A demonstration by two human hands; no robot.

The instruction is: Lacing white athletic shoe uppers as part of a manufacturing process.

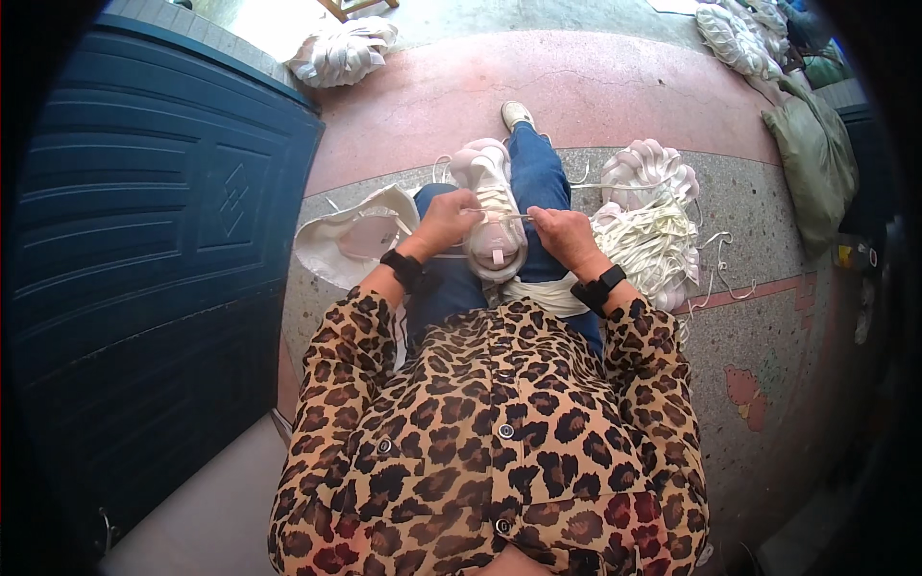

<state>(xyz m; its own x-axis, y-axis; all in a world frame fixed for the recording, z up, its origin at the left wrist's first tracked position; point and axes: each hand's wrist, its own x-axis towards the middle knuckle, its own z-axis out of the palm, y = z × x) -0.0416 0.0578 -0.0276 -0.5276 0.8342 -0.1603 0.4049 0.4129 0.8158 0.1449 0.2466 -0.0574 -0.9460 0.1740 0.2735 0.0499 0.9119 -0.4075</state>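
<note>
A white and pale pink sneaker upper (492,173) rests across my legs, its toe pointing away from me and its pink heel tab towards me. White shoelace (517,216) runs in rows over its front and stretches taut between my hands. My left hand (448,221), at the left of the shoe's opening, pinches one stretch of the lace. On the other side, my right hand (565,235) is closed on the lace with thumb and fingers together. Just left of my left hand lies another white upper (355,238) with a pink inside.
A heap of white laces (653,245) lies to my right, with nested pink-white uppers (653,173) beyond it. A dark blue panelled door (163,173) stands at left. Bundled uppers (341,53) sit far left; more bundles (735,38) and a grey-green sack (812,168) are far right.
</note>
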